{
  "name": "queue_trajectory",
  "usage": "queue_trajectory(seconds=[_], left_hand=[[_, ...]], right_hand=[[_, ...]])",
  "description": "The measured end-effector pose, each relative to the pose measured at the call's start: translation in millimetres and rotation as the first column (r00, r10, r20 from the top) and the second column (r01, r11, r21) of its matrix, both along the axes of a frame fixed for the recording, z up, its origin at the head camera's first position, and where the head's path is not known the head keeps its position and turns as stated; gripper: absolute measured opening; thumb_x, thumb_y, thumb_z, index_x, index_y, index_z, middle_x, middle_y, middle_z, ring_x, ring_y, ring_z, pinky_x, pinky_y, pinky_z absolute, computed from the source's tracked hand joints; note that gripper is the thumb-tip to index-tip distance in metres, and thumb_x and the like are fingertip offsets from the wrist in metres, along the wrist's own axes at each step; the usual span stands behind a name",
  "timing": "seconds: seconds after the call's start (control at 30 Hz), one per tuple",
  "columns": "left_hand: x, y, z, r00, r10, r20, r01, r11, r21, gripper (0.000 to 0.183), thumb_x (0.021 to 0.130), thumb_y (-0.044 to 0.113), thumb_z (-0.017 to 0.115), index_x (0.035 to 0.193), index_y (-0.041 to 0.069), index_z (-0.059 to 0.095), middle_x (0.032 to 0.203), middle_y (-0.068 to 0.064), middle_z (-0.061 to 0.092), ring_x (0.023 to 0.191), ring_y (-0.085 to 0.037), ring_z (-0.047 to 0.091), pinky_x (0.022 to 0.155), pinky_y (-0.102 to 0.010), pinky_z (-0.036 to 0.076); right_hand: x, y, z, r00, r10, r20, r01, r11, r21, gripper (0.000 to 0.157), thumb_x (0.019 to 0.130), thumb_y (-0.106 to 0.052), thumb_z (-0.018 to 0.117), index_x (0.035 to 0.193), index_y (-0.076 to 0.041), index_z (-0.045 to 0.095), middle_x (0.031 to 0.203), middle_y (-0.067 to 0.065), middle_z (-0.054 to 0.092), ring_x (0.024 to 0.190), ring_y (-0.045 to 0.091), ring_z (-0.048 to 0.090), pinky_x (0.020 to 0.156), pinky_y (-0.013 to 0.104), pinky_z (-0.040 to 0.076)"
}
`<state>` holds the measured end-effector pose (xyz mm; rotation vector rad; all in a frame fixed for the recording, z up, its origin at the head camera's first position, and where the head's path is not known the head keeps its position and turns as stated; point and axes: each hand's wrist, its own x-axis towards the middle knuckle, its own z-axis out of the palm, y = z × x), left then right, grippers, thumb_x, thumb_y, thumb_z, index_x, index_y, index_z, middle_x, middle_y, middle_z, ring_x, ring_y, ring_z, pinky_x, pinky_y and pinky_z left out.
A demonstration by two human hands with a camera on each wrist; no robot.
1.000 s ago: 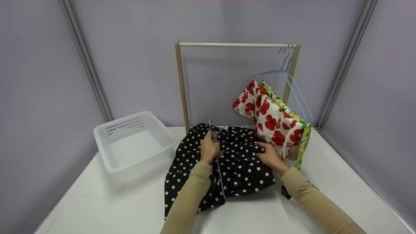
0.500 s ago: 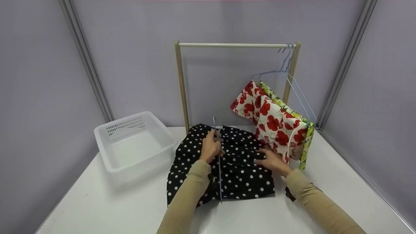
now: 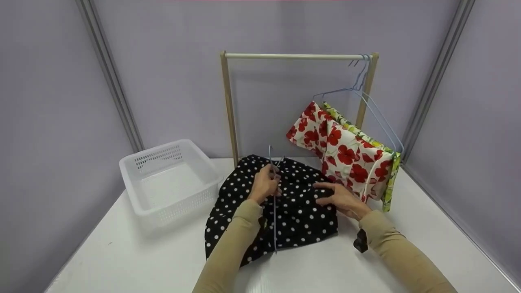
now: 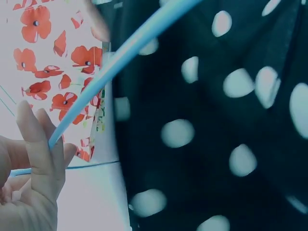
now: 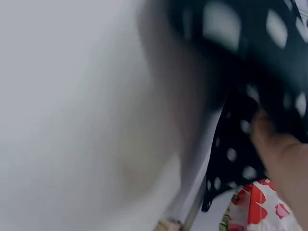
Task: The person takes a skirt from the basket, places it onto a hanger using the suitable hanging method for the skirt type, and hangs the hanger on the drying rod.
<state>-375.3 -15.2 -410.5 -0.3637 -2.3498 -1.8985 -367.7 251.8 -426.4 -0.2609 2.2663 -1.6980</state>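
A black garment with white polka dots [image 3: 303, 221] lies spread on the table; its exact kind is unclear. My left hand [image 3: 264, 185] grips a light blue wire hanger [image 3: 274, 228] near its neck, and the hook points away. In the left wrist view, fingers [image 4: 41, 159] wrap the hanger wire, with dotted cloth beside it. My right hand [image 3: 344, 201] rests at the garment's right side, fingers and thumb spread apart. The right wrist view has its thumb [image 5: 272, 139] against the cloth; the other fingers are hidden there.
A clothes rack [image 3: 293, 56] with wooden posts stands behind. At its right end hang a red-flowered garment [image 3: 346, 156] and a yellow-green patterned one [image 3: 388, 197] on blue hangers, close to my right hand. A white plastic basket [image 3: 134, 195] sits at the left.
The hanger has swung more upright and a little right with my left hand. The garment's right edge has shifted left. My right hand's fingers have spread, and the hanging garments have swung slightly right.
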Motion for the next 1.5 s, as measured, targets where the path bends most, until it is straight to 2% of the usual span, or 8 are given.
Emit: queue_trajectory(seconds=[0.17, 0.3, 0.43, 0.67, 0.9, 1.1, 1.27, 1.5], left_hand=[[0.7, -1, -1.6, 0.999, 0.030, 0.019, -0.031, 0.999, 0.030, 0.029, 0.084, -0.010, 0.050, 0.109, 0.004, 0.051, 0.094, -0.011, 0.060, 0.054, -0.022, 0.060, 0.048, -0.033, 0.052], [3.2, 1, -2.0, 0.999, 0.036, 0.015, -0.037, 0.998, 0.049, 0.029, 0.084, -0.010, 0.051, 0.109, 0.004, 0.051, 0.092, -0.011, 0.060, 0.054, -0.022, 0.061, 0.049, -0.033, 0.052], [7.2, 5, -1.9, 0.998, 0.056, -0.010, -0.056, 0.998, 0.024, 0.028, 0.085, -0.008, 0.052, 0.110, 0.004, 0.051, 0.095, -0.010, 0.061, 0.056, -0.021, 0.061, 0.050, -0.031, 0.052], [19.4, 18, 2.0, 0.995, 0.104, -0.002, -0.104, 0.994, 0.025, 0.030, 0.085, -0.008, 0.050, 0.112, 0.004, 0.049, 0.091, -0.013, 0.058, 0.058, -0.023, 0.063, 0.052, -0.030, 0.053], [36.0, 36, 3.3, 0.978, 0.203, -0.039, -0.202, 0.979, 0.028, 0.038, 0.078, -0.016, 0.048, 0.108, 0.007, 0.046, 0.084, -0.013, 0.054, 0.055, -0.020, 0.063, 0.050, -0.030, 0.052], [49.0, 55, 6.1, 0.938, 0.338, -0.082, -0.338, 0.941, 0.010, 0.039, 0.076, -0.016, 0.046, 0.107, 0.008, 0.045, 0.082, -0.012, 0.053, 0.052, -0.017, 0.062, 0.050, -0.034, 0.053], [59.8, 71, 8.9, 0.904, 0.416, -0.096, -0.418, 0.908, 0.003, 0.039, 0.077, -0.015, 0.046, 0.108, 0.008, 0.045, 0.081, -0.011, 0.054, 0.053, -0.016, 0.062, 0.049, -0.028, 0.052], [68.5, 81, 17.2, 0.933, 0.356, -0.057, -0.353, 0.934, 0.054, 0.039, 0.081, -0.014, 0.046, 0.114, 0.007, 0.045, 0.080, -0.018, 0.056, 0.056, -0.021, 0.064, 0.054, -0.036, 0.053]], right_hand=[[-0.2, 2, 1.4, 0.975, -0.122, -0.186, 0.138, 0.988, 0.072, 0.057, 0.076, -0.012, 0.072, 0.129, -0.014, 0.050, 0.134, 0.010, 0.036, 0.112, 0.028, 0.042, 0.090, 0.043, 0.039], [7.3, 5, -1.3, 0.958, -0.017, -0.287, 0.119, 0.932, 0.342, 0.068, 0.076, -0.025, 0.074, 0.134, -0.014, 0.041, 0.138, 0.015, 0.034, 0.121, 0.034, 0.036, 0.095, 0.052, 0.033], [16.0, 4, -2.5, 0.953, 0.128, -0.275, 0.061, 0.808, 0.586, 0.086, 0.067, -0.029, 0.080, 0.137, -0.008, 0.034, 0.135, 0.022, 0.036, 0.121, 0.038, 0.035, 0.096, 0.054, 0.031], [25.0, -3, 9.1, 0.951, 0.159, -0.264, 0.129, 0.573, 0.809, 0.070, 0.067, -0.028, 0.080, 0.126, -0.006, 0.050, 0.124, 0.029, 0.033, 0.113, 0.045, 0.037, 0.089, 0.059, 0.033], [35.0, -11, 3.9, 0.889, 0.369, -0.272, 0.094, 0.434, 0.896, 0.073, 0.064, -0.038, 0.080, 0.126, -0.011, 0.051, 0.132, 0.024, 0.036, 0.121, 0.049, 0.027, 0.093, 0.065, 0.023], [44.3, -6, -0.7, 0.840, 0.466, -0.279, 0.060, 0.430, 0.901, 0.073, 0.060, -0.044, 0.081, 0.118, -0.009, 0.055, 0.124, 0.019, 0.045, 0.120, 0.044, 0.032, 0.088, 0.062, 0.032], [49.9, 6, -0.4, 0.842, 0.504, -0.195, -0.071, 0.461, 0.884, 0.046, 0.065, -0.038, 0.080, 0.095, -0.007, 0.062, 0.089, 0.005, 0.058, 0.079, 0.023, 0.056, 0.072, 0.043, 0.047], [50.1, 11, 2.4, 0.834, 0.524, -0.172, -0.173, 0.545, 0.821, 0.049, 0.073, -0.035, 0.074, 0.111, -0.007, 0.061, 0.101, 0.005, 0.061, 0.087, 0.018, 0.056, 0.080, 0.042, 0.046]])
